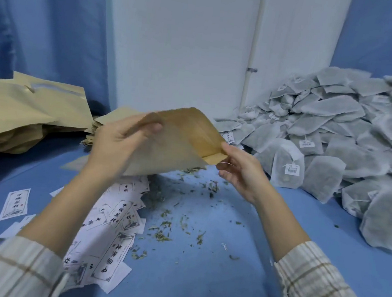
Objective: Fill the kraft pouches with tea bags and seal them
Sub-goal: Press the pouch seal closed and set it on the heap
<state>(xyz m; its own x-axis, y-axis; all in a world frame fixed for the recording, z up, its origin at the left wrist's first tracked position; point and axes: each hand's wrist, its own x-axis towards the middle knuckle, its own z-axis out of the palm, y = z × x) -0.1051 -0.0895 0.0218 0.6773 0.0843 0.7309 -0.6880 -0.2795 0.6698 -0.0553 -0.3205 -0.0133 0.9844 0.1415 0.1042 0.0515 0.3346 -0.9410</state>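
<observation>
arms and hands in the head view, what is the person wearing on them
Both arms wear a loose pale cream shirt with a thin brown and tan check, the left sleeve and right sleeve pushed back to leave the forearms bare. The left hand and right hand are bare: no gloves, rings or watch visible.

Before you, a blue-covered tabletop [201, 280], printed white paper labels [112, 231] scattered at your left, loose dried leaf crumbs [166, 227] mid-table, white wall [181, 39], blue curtains [46, 21] behind.
</observation>
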